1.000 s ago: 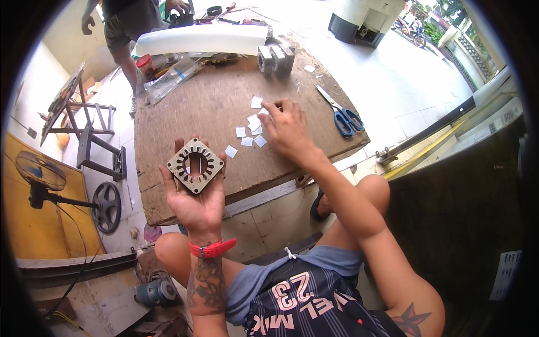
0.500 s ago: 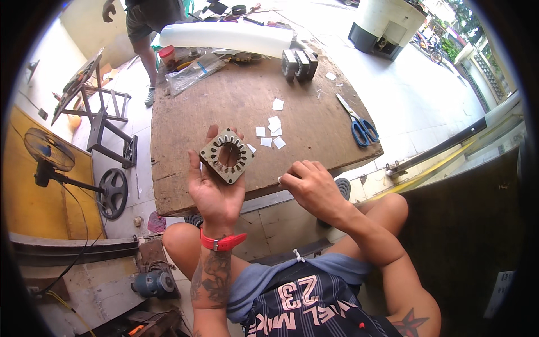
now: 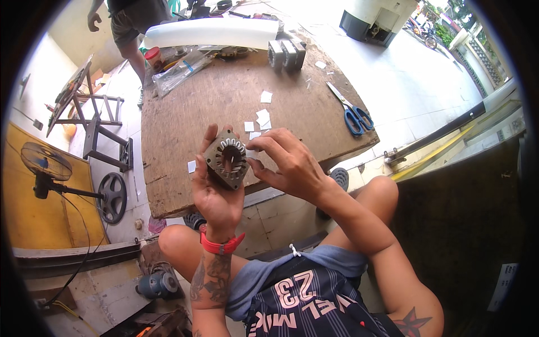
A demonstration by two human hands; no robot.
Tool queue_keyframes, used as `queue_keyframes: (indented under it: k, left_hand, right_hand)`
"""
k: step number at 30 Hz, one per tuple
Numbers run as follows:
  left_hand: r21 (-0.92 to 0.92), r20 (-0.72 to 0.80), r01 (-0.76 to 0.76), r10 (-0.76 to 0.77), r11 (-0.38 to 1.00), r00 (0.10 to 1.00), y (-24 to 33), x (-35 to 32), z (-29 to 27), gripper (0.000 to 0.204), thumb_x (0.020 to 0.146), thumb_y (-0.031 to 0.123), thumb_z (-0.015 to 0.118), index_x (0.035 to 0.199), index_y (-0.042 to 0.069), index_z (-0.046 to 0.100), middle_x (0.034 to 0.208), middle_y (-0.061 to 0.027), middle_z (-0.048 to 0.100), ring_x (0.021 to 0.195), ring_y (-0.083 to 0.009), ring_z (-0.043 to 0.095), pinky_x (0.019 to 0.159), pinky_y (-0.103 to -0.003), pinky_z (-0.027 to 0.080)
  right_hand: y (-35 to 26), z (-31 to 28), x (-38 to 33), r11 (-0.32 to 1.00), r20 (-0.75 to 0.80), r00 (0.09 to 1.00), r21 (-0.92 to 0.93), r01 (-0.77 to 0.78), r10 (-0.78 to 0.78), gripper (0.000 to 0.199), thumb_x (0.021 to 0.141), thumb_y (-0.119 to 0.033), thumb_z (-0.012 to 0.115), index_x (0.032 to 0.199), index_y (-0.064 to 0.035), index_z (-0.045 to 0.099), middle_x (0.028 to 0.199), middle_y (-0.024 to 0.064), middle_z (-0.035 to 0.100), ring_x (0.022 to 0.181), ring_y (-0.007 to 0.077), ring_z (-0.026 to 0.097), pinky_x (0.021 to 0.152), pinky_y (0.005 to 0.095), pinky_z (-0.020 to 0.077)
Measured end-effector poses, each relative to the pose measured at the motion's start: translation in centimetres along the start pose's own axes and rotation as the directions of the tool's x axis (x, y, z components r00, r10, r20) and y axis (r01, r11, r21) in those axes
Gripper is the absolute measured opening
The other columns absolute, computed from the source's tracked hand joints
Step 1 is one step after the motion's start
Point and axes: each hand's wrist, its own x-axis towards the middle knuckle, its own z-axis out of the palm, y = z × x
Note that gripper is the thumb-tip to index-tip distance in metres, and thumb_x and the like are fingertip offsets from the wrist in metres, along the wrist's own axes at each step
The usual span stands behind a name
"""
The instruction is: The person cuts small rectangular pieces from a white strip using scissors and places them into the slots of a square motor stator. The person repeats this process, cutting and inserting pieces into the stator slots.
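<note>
My left hand point(image 3: 218, 205) holds a square motor stator core point(image 3: 214, 163), with my fingers wrapped around its far side and the thumb on its left. The core is tilted, showing a round bore ringed by slots; pale liners show in some of the slots. At its right edge, my right hand point(image 3: 295, 168) pinches a small white slip point(image 3: 250, 152) between thumb and fingers, mostly hidden by them. Just beyond the hands, several white paper squares point(image 3: 263, 117) lie on the wooden table point(image 3: 179, 118). Another paper square point(image 3: 192, 166) rests left of my left hand.
Blue-handled scissors point(image 3: 353, 117) lie at the table's right. Farther back are more stator cores point(image 3: 287, 56), a clear plastic bag point(image 3: 181, 74), a red tub point(image 3: 153, 56) and a long white roll point(image 3: 210, 35). A person point(image 3: 132, 31) stands behind the table. A fan point(image 3: 48, 163) is at left.
My right hand has moved left and up to the stator core, bringing the white slip to its edge. My left hand has tilted the core. The view has shifted slightly.
</note>
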Motion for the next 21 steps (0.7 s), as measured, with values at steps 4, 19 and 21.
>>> queue_keyframes:
  k: [4, 19, 21]
  left_hand:
    - [0.017, 0.013, -0.016, 0.016, 1.0, 1.0, 0.0, -0.1, 0.0, 0.066, 0.112, 0.044, 0.041, 0.161, 0.002, 0.034, 0.157, -0.0244, 0.048, 0.147, -0.0334, 0.047, 0.124, -0.046, 0.036]
    - [-0.179, -0.144, -0.001, -0.025, 0.984, 0.989, 1.1, 0.3, -1.1, 0.065, 0.111, 0.054, 0.039, 0.156, 0.007, 0.046, 0.155, -0.0176, 0.053, 0.139, -0.0324, 0.053, 0.118, -0.051, 0.041]
    - [-0.216, -0.184, 0.013, -0.054, 0.976, 0.981, 1.8, 0.4, -1.8, 0.065, 0.111, 0.055, 0.039, 0.155, 0.008, 0.048, 0.154, -0.0148, 0.054, 0.138, -0.032, 0.054, 0.116, -0.056, 0.042]
  right_hand:
    - [-0.1, 0.5, -0.1, 1.0, 0.045, 0.999, -0.008, 0.021, -0.021, 0.026, 0.086, -0.002, 0.079, 0.11, -0.0061, 0.069, 0.102, 0.0113, 0.068, 0.094, 0.0294, 0.069, 0.08, 0.0395, 0.0587]
    - [-0.9, 3.0, -1.6, 0.996, 0.013, 0.999, 0.082, -0.031, 0.03, 0.03, 0.101, -0.025, 0.071, 0.123, -0.0058, 0.065, 0.119, 0.0141, 0.068, 0.126, 0.0343, 0.058, 0.11, 0.0469, 0.0429]
    - [0.9, 1.9, -1.4, 0.983, 0.068, 0.981, -0.011, -0.182, 0.183, 0.028, 0.1, -0.027, 0.071, 0.12, -0.0076, 0.068, 0.118, 0.0134, 0.066, 0.119, 0.0335, 0.058, 0.102, 0.047, 0.0448]
